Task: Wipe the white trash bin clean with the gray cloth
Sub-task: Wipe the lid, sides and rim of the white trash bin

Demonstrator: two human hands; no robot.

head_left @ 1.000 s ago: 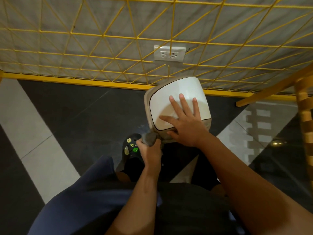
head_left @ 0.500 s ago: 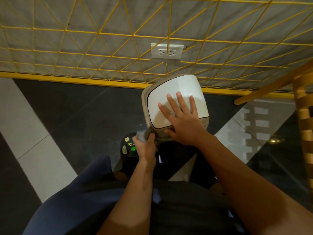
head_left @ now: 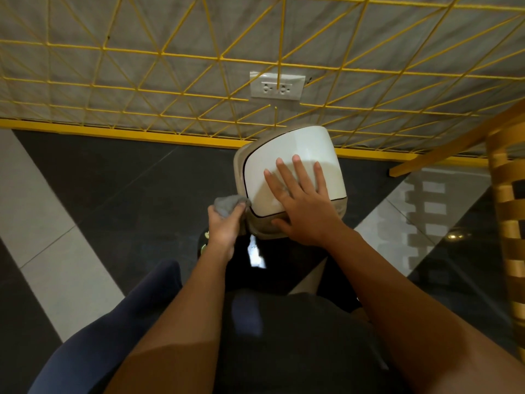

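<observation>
I see the white bin (head_left: 298, 143) near the middle of my view, standing on the dark floor (head_left: 113, 189) just in front of the yellow wire grid (head_left: 170, 52) at its 12 o'clock. The right hand (head_left: 301, 209) lies flat on its lid, fingers (head_left: 301, 172) straight and spread toward 12, thumb along the lid's 6 o'clock edge, grasping nothing. The left hand (head_left: 224, 227) is clenched round the bunched gray cloth (head_left: 227, 203), which touches the bin's rim at 8 o'clock. A wall socket (head_left: 277, 86) sits at 12 o'clock and a wooden chair (head_left: 508, 200) at 3 o'clock.
</observation>
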